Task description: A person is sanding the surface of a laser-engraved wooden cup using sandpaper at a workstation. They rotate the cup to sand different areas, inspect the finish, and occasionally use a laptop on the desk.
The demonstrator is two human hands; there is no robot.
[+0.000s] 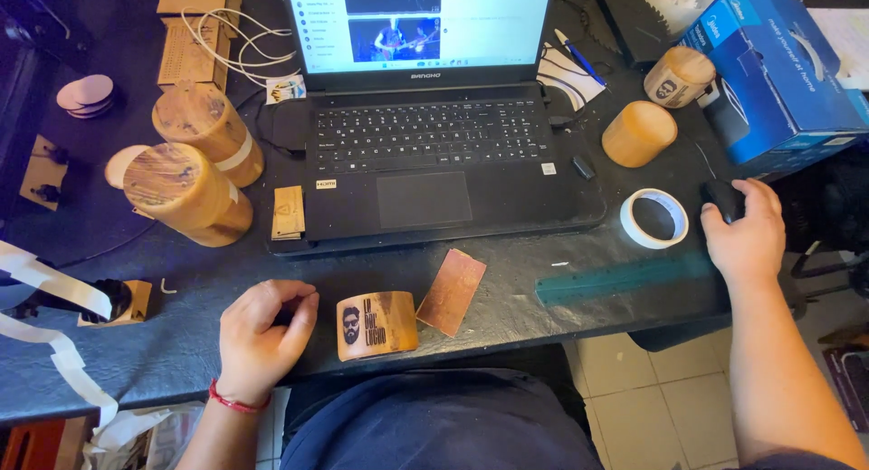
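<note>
We rest our left hand (262,339) on the near edge of the dark table (181,343), fingers curled into a loose fist that grasps nothing. Just right of it, lying on its side, sits an engraved wooden cup (377,325), close to our knuckles but apart from them. A flat brown sheet (452,291) lies just right of the cup. Our right hand (747,235) lies at the right side, palm and fingers draped over a black mouse (721,198). Left of the mouse lies a roll of white tape (654,218), and farther off stands an open laptop (425,153).
</note>
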